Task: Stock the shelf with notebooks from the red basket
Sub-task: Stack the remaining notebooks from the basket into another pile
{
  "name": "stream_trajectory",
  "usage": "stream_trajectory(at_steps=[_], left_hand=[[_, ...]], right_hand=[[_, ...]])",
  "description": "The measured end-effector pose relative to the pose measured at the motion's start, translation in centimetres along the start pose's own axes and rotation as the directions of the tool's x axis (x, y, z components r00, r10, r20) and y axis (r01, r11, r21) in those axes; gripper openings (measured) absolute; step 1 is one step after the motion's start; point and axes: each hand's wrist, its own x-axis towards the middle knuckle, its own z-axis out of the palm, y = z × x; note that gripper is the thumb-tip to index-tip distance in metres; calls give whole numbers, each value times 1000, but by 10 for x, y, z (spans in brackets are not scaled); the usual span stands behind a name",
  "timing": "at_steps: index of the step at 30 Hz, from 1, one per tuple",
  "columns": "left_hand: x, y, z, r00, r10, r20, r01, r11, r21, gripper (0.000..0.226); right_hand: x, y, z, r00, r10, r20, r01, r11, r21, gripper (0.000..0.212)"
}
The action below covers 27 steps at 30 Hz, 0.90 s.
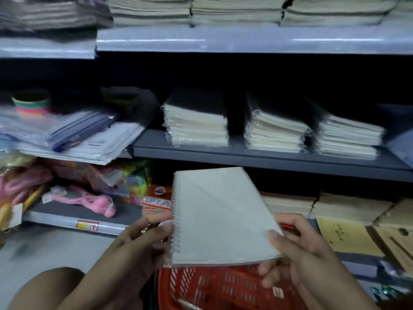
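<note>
I hold the spiral notebook [221, 218] above the red basket [214, 287], right hand [297, 258] pinching its near corner and left hand [138, 240] steadying the wire spine with loosely curled fingers, level to slide onto the middle shelf's front edge [268, 158].

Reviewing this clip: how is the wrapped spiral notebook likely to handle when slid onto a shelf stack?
The spiral notebook probably stays fairly stiff: it lies flat though the right hand pinches only one corner. Its clear wrap looks glossy, so it may slip on the wrapped stacks. The left hand steadies the coil edge, which could snag.
</note>
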Motion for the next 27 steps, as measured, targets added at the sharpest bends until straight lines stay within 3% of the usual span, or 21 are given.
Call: stream_trajectory(at_steps=[2, 6, 8, 11, 16, 19, 27], left_hand=[[1, 4, 4, 996, 89, -19, -89, 996, -22, 77], [-1, 11, 20, 978, 209, -8, -209, 975, -74, 44], [3, 13, 22, 963, 263, -65, -268, 959, -92, 44], [10, 14, 18, 947, 319, -40, -322, 942, -94, 53], [29, 16, 14, 941, 336, -48, -340, 930, -139, 60], [44, 20, 13, 938, 334, -89, -344, 928, -144, 47], [70, 31, 9, 938, 341, -56, -345, 926, -153, 46]], right_hand=[[3, -4, 2, 999, -45, 23, 44, 999, 33, 22], [7, -10, 6, 994, -84, 71, 80, 996, 46, 29], [13, -4, 11, 987, -162, 23, 161, 987, 31, 33], [25, 7, 17, 959, -276, -64, 277, 961, 7, 43], [45, 9, 20, 910, -390, -140, 396, 918, 18, 39], [61, 8, 25, 907, -398, -135, 407, 912, 51, 42], [94, 3, 30, 905, -408, -121, 416, 909, 42, 45]])
